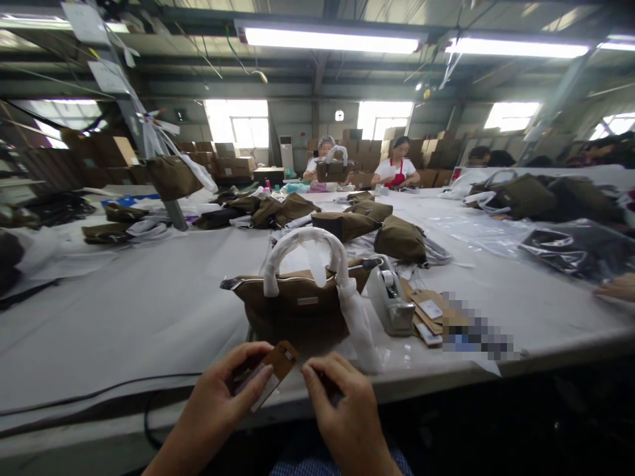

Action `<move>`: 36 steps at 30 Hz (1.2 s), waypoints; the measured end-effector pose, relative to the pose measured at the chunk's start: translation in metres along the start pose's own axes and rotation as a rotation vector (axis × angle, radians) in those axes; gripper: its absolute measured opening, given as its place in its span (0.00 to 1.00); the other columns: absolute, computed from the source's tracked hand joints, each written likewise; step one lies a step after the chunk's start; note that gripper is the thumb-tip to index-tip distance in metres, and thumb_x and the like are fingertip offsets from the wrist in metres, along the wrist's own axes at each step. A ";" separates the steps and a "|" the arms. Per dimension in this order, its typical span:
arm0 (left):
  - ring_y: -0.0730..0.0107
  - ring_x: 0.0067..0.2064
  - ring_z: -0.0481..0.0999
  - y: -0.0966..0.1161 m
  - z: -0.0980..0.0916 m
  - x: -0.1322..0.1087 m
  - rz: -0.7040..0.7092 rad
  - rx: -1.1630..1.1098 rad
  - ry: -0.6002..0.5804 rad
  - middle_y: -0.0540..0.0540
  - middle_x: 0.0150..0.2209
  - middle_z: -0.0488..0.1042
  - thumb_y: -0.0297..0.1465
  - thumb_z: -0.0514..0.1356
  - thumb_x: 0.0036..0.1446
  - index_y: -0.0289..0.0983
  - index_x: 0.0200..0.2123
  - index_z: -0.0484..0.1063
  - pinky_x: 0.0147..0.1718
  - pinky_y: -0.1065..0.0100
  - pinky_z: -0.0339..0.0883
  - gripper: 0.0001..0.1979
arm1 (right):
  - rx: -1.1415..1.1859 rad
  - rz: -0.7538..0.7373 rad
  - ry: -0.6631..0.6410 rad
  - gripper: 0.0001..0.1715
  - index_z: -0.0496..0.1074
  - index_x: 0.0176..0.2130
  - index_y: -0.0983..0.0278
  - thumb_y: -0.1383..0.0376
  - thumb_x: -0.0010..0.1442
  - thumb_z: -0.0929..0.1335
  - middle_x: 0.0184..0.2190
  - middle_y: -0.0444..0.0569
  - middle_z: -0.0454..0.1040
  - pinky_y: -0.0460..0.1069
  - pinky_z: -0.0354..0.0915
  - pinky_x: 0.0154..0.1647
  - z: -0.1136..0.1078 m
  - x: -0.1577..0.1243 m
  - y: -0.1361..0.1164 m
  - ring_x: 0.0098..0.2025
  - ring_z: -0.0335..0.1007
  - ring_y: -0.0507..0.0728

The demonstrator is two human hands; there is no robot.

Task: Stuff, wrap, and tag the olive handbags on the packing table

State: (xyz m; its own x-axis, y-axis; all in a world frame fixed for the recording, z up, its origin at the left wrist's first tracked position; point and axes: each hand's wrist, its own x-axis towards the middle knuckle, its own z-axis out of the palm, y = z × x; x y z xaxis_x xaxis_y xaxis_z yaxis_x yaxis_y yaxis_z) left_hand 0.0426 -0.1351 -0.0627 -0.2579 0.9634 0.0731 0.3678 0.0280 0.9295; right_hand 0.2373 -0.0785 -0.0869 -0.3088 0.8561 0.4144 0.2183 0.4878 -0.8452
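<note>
Head view: a flat, rectangular brown cardboard tag (276, 367) is pinched between the thumb and fingers of the left hand (225, 396), just over the near edge of the table (124, 311). The right hand (347, 413) is held close beside it, its fingers curled and their tips pressed together on something small and dark that cannot be made out. Both wrists are raised slightly, with the backs of the hands turned up.

Just beyond the hands, near the same edge, a soft olive-brown handbag (297, 301) is seen upright, its arched handles (305, 248) wrapped in white padding. A grey tape dispenser (389, 297) stands touching the handbag's right end, and a loose stack of tags (429, 314) lies beside it. The table is covered in smooth white sheeting. More brown bags (357, 221) are heaped towards the middle, and clear plastic sleeves (476, 231) are spread towards the right edge, where another person's hand (618, 287) rests.
</note>
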 end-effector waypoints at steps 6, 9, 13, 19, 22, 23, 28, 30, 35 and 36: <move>0.59 0.48 0.79 0.003 -0.003 -0.002 0.087 0.089 -0.003 0.46 0.45 0.80 0.44 0.65 0.60 0.42 0.44 0.78 0.46 0.72 0.73 0.15 | 0.001 0.035 0.017 0.12 0.78 0.33 0.63 0.61 0.66 0.67 0.27 0.47 0.76 0.46 0.62 0.30 0.004 0.002 -0.004 0.28 0.72 0.53; 0.58 0.46 0.80 0.000 -0.002 -0.002 0.116 0.102 0.003 0.46 0.44 0.80 0.44 0.65 0.60 0.42 0.43 0.79 0.42 0.72 0.75 0.14 | 0.002 0.047 0.014 0.13 0.78 0.33 0.63 0.61 0.65 0.67 0.26 0.47 0.77 0.46 0.62 0.29 0.006 0.002 -0.003 0.28 0.72 0.54; 0.59 0.46 0.80 -0.001 0.000 -0.006 0.116 0.103 -0.009 0.46 0.45 0.80 0.42 0.65 0.60 0.43 0.43 0.79 0.43 0.72 0.75 0.12 | 0.031 0.059 0.032 0.13 0.80 0.33 0.63 0.60 0.64 0.68 0.26 0.47 0.78 0.46 0.62 0.28 0.008 0.001 -0.004 0.26 0.72 0.54; 0.56 0.47 0.79 -0.012 -0.007 -0.002 0.090 0.054 -0.028 0.44 0.44 0.80 0.47 0.65 0.60 0.43 0.43 0.80 0.44 0.69 0.75 0.16 | 0.568 0.309 -0.073 0.20 0.77 0.35 0.65 0.50 0.64 0.70 0.23 0.45 0.73 0.43 0.55 0.18 0.008 0.000 -0.006 0.17 0.62 0.47; 0.51 0.55 0.76 -0.010 -0.010 0.000 0.024 -0.109 -0.257 0.42 0.54 0.78 0.49 0.64 0.60 0.42 0.39 0.80 0.52 0.63 0.72 0.17 | 1.010 0.379 -0.136 0.20 0.73 0.34 0.66 0.50 0.62 0.73 0.22 0.42 0.70 0.40 0.55 0.20 0.008 0.003 -0.008 0.18 0.60 0.44; 0.49 0.59 0.73 -0.007 -0.009 0.000 0.002 -0.155 -0.348 0.42 0.59 0.74 0.49 0.64 0.60 0.41 0.38 0.80 0.56 0.62 0.69 0.17 | 1.126 0.392 -0.153 0.20 0.72 0.34 0.66 0.51 0.62 0.73 0.22 0.40 0.69 0.40 0.55 0.21 0.008 0.004 -0.009 0.18 0.59 0.43; 0.53 0.53 0.78 0.009 0.001 -0.002 0.001 -0.172 -0.510 0.40 0.50 0.80 0.47 0.62 0.63 0.39 0.38 0.80 0.56 0.60 0.68 0.17 | 1.393 0.450 -0.190 0.17 0.70 0.33 0.65 0.56 0.61 0.75 0.22 0.38 0.65 0.40 0.54 0.21 0.009 0.007 -0.011 0.18 0.55 0.43; 0.52 0.55 0.77 0.009 0.002 -0.001 0.029 -0.155 -0.458 0.40 0.50 0.80 0.47 0.63 0.62 0.40 0.38 0.81 0.56 0.60 0.69 0.17 | 1.397 0.475 -0.185 0.17 0.70 0.33 0.65 0.56 0.61 0.75 0.22 0.38 0.65 0.40 0.54 0.22 0.009 0.007 -0.010 0.18 0.55 0.43; 0.50 0.60 0.74 -0.008 -0.006 0.003 0.003 -0.212 -0.319 0.42 0.57 0.76 0.48 0.65 0.60 0.41 0.37 0.82 0.55 0.63 0.71 0.16 | 1.351 0.543 -0.219 0.20 0.70 0.32 0.66 0.54 0.58 0.77 0.20 0.38 0.65 0.39 0.53 0.20 0.012 0.005 -0.007 0.17 0.54 0.42; 0.53 0.54 0.78 -0.012 -0.008 0.003 -0.003 -0.232 -0.286 0.42 0.53 0.79 0.48 0.65 0.59 0.41 0.37 0.81 0.51 0.65 0.73 0.16 | 1.339 0.554 -0.227 0.21 0.70 0.31 0.66 0.53 0.57 0.77 0.20 0.38 0.65 0.39 0.52 0.20 0.013 0.004 -0.005 0.16 0.54 0.42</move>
State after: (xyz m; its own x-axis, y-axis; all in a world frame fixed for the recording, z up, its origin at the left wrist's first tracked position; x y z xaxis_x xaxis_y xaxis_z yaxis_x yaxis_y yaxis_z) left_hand 0.0301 -0.1343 -0.0702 0.0133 0.9999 -0.0029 0.1468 0.0009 0.9892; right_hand 0.2225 -0.0795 -0.0853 -0.6370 0.7708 -0.0138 -0.6097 -0.5147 -0.6028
